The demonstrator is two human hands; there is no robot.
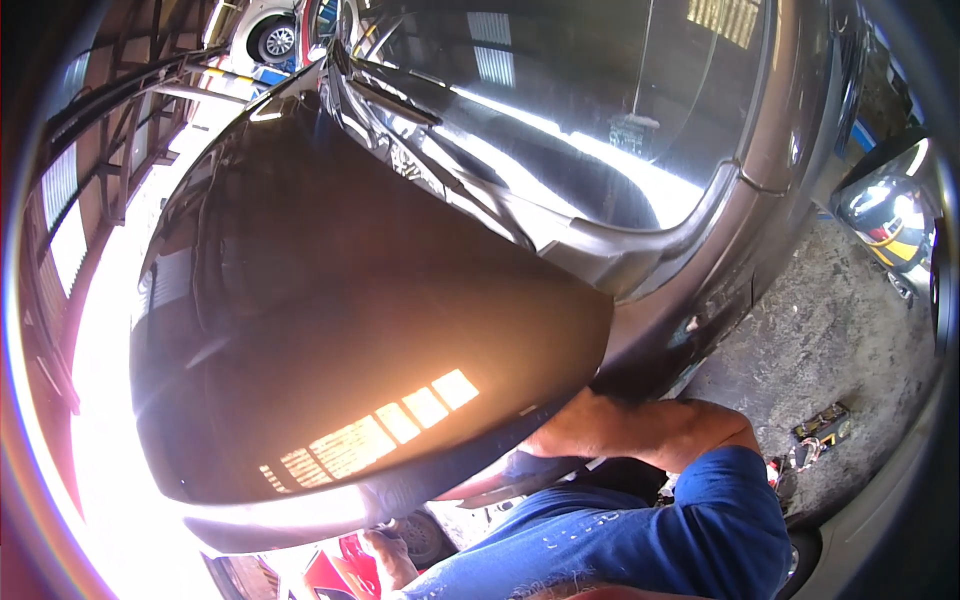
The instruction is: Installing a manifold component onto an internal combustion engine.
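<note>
The dark, glossy bonnet [360, 280] of a car fills the middle, with sunlight reflected near its front edge. My right forearm [640, 428] runs in from my blue sleeve [730, 510] and passes under the bonnet's right edge, where the hand and whatever it touches are hidden. My left hand cannot be made out. A pale shape [390, 560] at the lower edge, left of my body, is too unclear to name.
The windscreen [560, 90] and wipers lie beyond the bonnet. At right are a shiny black-and-yellow object [890, 210] and small items [815, 435] on the stained concrete floor [820, 320]. A white car [250, 30] stands far back; something red [340, 570] is below.
</note>
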